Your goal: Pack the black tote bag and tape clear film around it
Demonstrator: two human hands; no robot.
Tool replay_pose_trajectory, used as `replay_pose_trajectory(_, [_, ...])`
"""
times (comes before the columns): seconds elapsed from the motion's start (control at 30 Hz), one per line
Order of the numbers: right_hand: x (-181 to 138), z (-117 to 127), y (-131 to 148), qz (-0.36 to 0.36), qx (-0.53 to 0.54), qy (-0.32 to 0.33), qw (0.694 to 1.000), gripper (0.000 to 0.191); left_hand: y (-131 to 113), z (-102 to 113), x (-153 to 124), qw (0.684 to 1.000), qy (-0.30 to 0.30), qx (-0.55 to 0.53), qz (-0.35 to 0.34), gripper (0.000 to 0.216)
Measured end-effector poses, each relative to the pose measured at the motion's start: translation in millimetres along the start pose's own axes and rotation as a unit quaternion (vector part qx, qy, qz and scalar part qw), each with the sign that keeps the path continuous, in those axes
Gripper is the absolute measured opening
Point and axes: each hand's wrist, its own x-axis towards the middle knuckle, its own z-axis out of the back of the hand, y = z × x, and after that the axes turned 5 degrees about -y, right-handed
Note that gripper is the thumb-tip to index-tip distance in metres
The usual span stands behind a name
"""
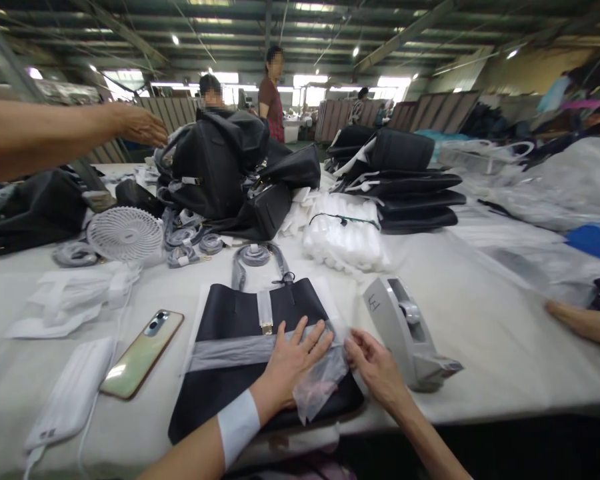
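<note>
A black handbag (220, 390) lies flat on the table in front of me. Across its middle runs a strip of translucent wrapping film (230, 353), with a loose end bunched at the right. My left hand (297, 363), white band at the wrist, presses on the film with fingers spread. Just beyond the bag's right edge, my right hand (373, 363) has thumb and fingers pinched together; what is between them is too small to make out. A wrapped clasp strap (265, 310) hangs over the bag's top edge. Grey-wrapped handles (237, 270) extend behind it.
A tape dispenser (405, 333) stands right of my right hand. To the left lie a phone (143, 357), a white power bank (73, 390) and a fan (125, 233). Black bags (215, 167) are piled behind. Other people's arms (70, 133) reach in from left and right (580, 323).
</note>
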Motion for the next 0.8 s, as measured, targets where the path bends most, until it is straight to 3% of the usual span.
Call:
replay_pose_trajectory(0.07, [-17, 11, 2, 0.043, -0.013, 0.019, 0.999, 0.044, 0, -3, -1, 1.0, -0.006, 0.001, 0.001, 0.075])
replay_pose_trajectory(0.17, [-40, 10, 7, 0.179, -0.136, 0.006, 0.974, 0.055, 1, -6, -1, 1.0, -0.008, 0.006, -0.003, 0.074])
replay_pose_trajectory(0.3, [-50, -10, 9, 0.273, -0.236, -0.045, 0.932, 0.034, 2, -6, 0, 1.0, 0.001, 0.014, -0.01, 0.072])
replay_pose_trajectory(0.4, [-45, -11, 8, 0.284, -0.221, -0.087, 0.929, 0.025, 0, -2, 4, 0.999, 0.009, -0.009, -0.032, 0.069])
replay_pose_trajectory(0.47, [-39, 0, 10, 0.212, -0.163, -0.141, 0.953, 0.025, -3, 3, 8, 0.999, 0.01, -0.036, -0.034, 0.069])
replay_pose_trajectory(0.53, [-29, 15, 15, 0.071, -0.093, -0.198, 0.973, 0.033, -6, 7, 13, 0.998, 0.01, -0.058, -0.023, 0.074])
replay_pose_trajectory(0.63, [-6, 39, 21, -0.094, -0.021, -0.243, 0.965, 0.045, -10, 12, 20, 0.997, 0.018, -0.07, -0.01, 0.079])
replay_pose_trajectory(0.8, [34, 58, 23, -0.122, 0.016, -0.257, 0.959, 0.053, -19, 11, 28, 0.997, 0.007, -0.074, 0.022, 0.076])
